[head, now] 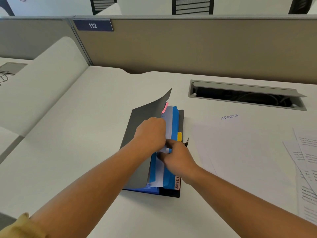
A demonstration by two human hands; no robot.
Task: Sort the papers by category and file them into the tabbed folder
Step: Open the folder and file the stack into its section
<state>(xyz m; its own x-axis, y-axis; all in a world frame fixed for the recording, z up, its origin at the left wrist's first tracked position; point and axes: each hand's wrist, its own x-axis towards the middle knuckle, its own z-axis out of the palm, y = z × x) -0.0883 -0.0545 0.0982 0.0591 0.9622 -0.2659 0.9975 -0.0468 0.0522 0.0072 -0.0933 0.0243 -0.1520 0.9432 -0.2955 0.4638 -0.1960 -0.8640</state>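
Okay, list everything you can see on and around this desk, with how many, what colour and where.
desk: one, white, foreground
partition: one, grey-beige, behind the desk
sign 112: one, navy, on the partition
chairs: three, black, beyond the partition
cable tray: one, grey, open, desk's back right
tabbed folder: one, dark grey cover, desk centre, partly open
dividers: several, blue, inside the folder
tabs: three, pink, yellow and a lettered one, folder's right edge
filed sheets: a few, white, between the dividers
SPORTS sheet: one, white, right of the folder
printed papers: several, white, right edge
left hand: one, holds the cover up
right hand: one, pinches the filed sheets
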